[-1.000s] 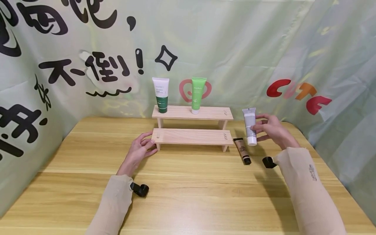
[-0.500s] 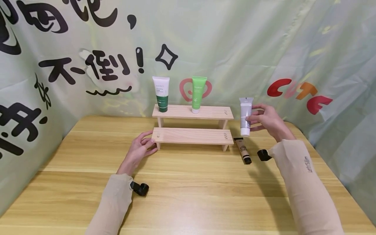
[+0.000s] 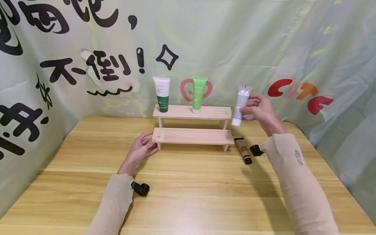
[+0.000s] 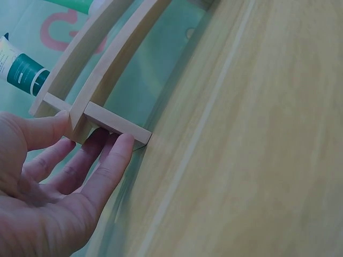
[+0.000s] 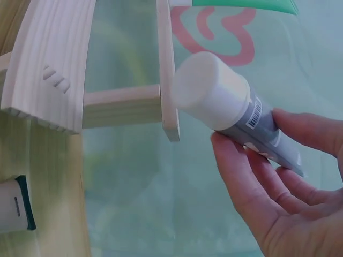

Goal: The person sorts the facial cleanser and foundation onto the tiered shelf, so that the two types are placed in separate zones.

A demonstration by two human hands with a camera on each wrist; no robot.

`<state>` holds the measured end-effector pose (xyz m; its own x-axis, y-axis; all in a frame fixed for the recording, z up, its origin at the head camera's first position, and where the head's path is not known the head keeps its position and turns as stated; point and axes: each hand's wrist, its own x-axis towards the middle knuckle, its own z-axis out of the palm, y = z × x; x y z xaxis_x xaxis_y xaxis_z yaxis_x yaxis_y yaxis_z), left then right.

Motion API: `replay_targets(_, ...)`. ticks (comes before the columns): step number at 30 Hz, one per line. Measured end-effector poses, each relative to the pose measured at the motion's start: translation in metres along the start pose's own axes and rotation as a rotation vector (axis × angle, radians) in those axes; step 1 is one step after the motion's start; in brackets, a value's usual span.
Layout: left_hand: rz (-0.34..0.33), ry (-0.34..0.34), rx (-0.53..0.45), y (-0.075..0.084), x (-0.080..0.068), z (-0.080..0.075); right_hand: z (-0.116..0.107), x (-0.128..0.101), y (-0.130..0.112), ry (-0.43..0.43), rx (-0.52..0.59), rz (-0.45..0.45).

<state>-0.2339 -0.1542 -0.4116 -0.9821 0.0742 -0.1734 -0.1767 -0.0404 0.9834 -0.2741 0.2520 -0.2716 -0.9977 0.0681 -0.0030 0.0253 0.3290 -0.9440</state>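
My right hand (image 3: 262, 112) pinches a lilac squeeze tube (image 3: 242, 103) with a white cap between thumb and fingers. The tube hangs cap down, slightly tilted, just right of the two-step wooden display stand (image 3: 192, 136). In the right wrist view the white cap (image 5: 211, 88) appears close to the stand's upper board. My left hand (image 3: 138, 151) holds the left end of the lower step, thumb on the board and fingers against its leg (image 4: 119, 124). On the upper step stand a white-and-green tube (image 3: 162, 94) and a light green tube (image 3: 199, 94).
A brown tube (image 3: 243, 150) with a black cap lies on the wooden table (image 3: 188, 195), right of the stand's lower step. Behind the table hangs a printed cloth backdrop (image 3: 235, 39). Small black cameras (image 3: 141, 188) sit at both wrists.
The right hand has carried the lilac tube up and to the left, toward the upper step, and the tube has tilted. The left hand stays at the stand's end.
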Motion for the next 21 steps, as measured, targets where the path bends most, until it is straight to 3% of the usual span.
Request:
replay_targets(10,0.013,-0.003,-0.003,0.001,0.000,0.000,0.020,0.009,-0.005,0.109,0.031,-0.130)
replay_targets(21,0.008,0.004,0.002,-0.001,0.000,0.000,0.043,0.020,0.005,0.198,0.039,-0.389)
